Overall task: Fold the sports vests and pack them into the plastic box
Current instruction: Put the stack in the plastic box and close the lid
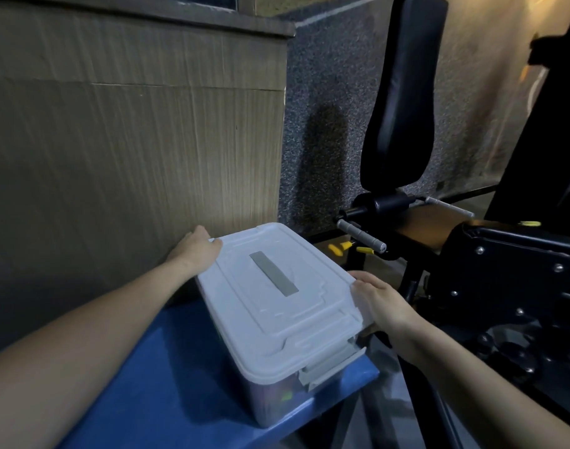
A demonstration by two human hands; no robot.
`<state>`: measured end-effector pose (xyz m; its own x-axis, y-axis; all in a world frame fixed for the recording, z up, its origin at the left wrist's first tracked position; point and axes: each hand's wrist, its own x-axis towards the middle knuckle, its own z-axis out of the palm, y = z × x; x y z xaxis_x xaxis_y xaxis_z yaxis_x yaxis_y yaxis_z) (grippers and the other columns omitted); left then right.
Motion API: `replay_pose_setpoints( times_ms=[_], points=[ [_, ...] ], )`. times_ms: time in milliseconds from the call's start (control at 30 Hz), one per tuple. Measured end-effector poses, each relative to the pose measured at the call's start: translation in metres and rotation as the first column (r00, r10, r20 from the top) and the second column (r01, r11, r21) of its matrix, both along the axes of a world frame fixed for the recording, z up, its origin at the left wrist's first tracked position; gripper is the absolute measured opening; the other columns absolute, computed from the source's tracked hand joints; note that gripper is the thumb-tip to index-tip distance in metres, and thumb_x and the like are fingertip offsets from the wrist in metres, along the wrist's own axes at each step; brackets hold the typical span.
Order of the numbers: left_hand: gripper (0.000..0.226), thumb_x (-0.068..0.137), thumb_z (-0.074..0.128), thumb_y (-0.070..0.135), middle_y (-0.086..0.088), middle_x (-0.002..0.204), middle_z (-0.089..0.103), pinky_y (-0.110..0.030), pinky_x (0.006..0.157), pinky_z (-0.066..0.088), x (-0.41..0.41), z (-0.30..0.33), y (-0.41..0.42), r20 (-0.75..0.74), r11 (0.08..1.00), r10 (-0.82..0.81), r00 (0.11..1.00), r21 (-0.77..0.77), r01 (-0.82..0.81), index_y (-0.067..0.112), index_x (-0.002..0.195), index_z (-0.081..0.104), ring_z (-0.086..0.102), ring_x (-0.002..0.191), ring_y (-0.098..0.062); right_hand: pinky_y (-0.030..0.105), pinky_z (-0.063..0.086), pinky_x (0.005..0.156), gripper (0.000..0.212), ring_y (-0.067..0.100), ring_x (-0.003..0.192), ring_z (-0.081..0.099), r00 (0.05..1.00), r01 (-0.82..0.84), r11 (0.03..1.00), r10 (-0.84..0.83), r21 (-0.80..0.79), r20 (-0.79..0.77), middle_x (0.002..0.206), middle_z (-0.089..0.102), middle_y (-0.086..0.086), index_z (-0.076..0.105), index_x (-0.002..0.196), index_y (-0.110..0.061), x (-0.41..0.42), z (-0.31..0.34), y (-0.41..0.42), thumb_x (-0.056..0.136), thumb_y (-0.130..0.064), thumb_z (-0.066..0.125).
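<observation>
A clear plastic box (270, 403) with a pale grey lid (277, 296) stands on a blue bench (167, 384). The lid is on, with a grey strip along its middle and a clasp at the near end. Coloured fabric shows dimly through the box's near wall. My left hand (196, 251) grips the far left corner of the lid, fingers curled over its edge. My right hand (379, 301) grips the right side of the lid, thumb on top and fingers under the rim.
A wood-grain counter wall (131, 140) rises right behind the box. To the right stands black gym equipment (504, 270) with a padded backrest (403, 92), steel pegs and yellow knobs. Speckled dark flooring (325, 92) lies beyond.
</observation>
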<state>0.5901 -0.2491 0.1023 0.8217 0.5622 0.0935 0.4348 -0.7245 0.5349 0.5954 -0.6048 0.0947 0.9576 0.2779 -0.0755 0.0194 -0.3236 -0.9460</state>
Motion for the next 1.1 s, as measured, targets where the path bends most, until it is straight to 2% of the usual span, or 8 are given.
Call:
replay_pose_setpoints(
  times_ms=[167,267,367,533,667,833,933,1100],
  points=[
    [0.053,0.094,0.035,0.065,-0.007,0.109,0.064,-0.037,0.081,0.049,0.020,0.012,-0.003,-0.111,0.990,-0.053,0.992,0.123,0.067,0.016,0.106,0.051,0.061,0.097,-0.029,0.038,0.051,0.064,0.029,0.028,0.085,0.060,0.999,0.002,0.979,0.007,-0.203,0.044,0.087,0.061,0.006,0.061,0.086,-0.024,0.011,0.009,0.007,0.104,-0.014,0.040],
    [0.057,0.093,0.031,0.068,-0.006,0.112,0.064,-0.037,0.086,0.049,0.025,0.014,-0.002,-0.142,0.981,-0.043,0.989,0.179,0.068,0.018,0.112,0.051,0.061,0.104,-0.029,0.044,0.057,0.052,0.029,0.040,0.086,0.065,1.000,-0.001,0.980,0.004,-0.201,0.015,0.093,0.062,0.017,0.066,0.094,-0.018,0.005,0.013,0.005,0.104,-0.020,0.038],
    [0.062,0.095,0.031,0.065,-0.005,0.119,0.065,-0.035,0.088,0.048,0.029,0.014,0.004,-0.243,0.985,-0.105,0.964,0.106,0.134,0.017,0.118,0.061,0.062,0.107,-0.027,0.060,0.059,0.059,0.029,0.046,0.092,0.063,0.999,0.019,0.989,-0.024,-0.146,-0.031,0.099,0.060,0.014,0.066,0.098,-0.018,-0.003,0.013,0.006,0.106,-0.023,0.038],
    [0.039,0.089,0.065,0.045,-0.008,0.101,0.075,-0.034,0.084,0.055,0.030,0.028,0.024,-0.196,0.933,-0.224,0.955,-0.325,0.153,0.009,0.101,0.073,0.072,0.091,-0.024,0.050,0.058,0.060,0.028,0.047,0.091,0.066,0.992,0.066,0.998,-0.065,0.006,-0.106,0.093,0.063,0.023,0.068,0.094,-0.013,-0.017,0.019,0.004,0.105,-0.024,0.045],
    [0.031,0.094,0.065,0.032,-0.014,0.097,0.075,-0.032,0.078,0.052,0.024,0.029,0.021,-0.158,0.916,-0.246,0.956,-0.360,0.176,0.001,0.096,0.072,0.071,0.085,-0.026,0.048,0.054,0.062,0.031,0.040,0.067,0.065,0.983,0.137,0.988,-0.127,0.065,-0.131,0.088,0.069,0.031,0.071,0.100,-0.007,-0.019,0.024,0.003,0.101,-0.034,0.055],
    [0.017,0.094,0.066,0.025,-0.002,0.100,0.072,-0.023,0.066,0.047,0.014,0.017,0.011,-0.001,0.937,-0.182,0.983,-0.304,0.173,0.012,0.104,0.073,0.066,0.085,-0.015,0.049,0.057,0.085,0.028,0.024,0.094,0.068,0.959,0.274,0.944,-0.254,0.181,-0.127,0.105,0.070,0.006,0.064,0.114,-0.022,-0.047,-0.007,0.005,0.098,-0.043,0.055],
    [0.018,0.093,0.064,0.022,-0.005,0.100,0.072,-0.023,0.069,0.047,0.010,0.020,0.002,-0.010,0.949,-0.168,0.986,-0.273,0.159,0.009,0.099,0.074,0.065,0.086,-0.018,0.036,0.043,0.107,0.047,0.001,0.124,0.052,0.972,0.147,0.965,-0.181,0.218,0.148,0.138,0.049,-0.013,0.051,0.135,-0.038,-0.081,-0.028,-0.008,0.091,-0.052,0.061],
    [0.029,0.073,0.050,0.016,-0.014,0.094,0.072,-0.034,0.073,0.051,0.020,0.025,0.004,-0.058,0.973,-0.135,0.989,-0.197,0.121,0.006,0.088,0.073,0.065,0.082,-0.026,0.049,0.014,0.120,0.072,0.020,0.151,0.019,0.608,0.071,0.876,0.341,-0.476,0.717,0.165,0.017,-0.010,0.031,0.149,-0.052,-0.074,-0.046,-0.040,0.084,-0.080,0.041]
  ],
)
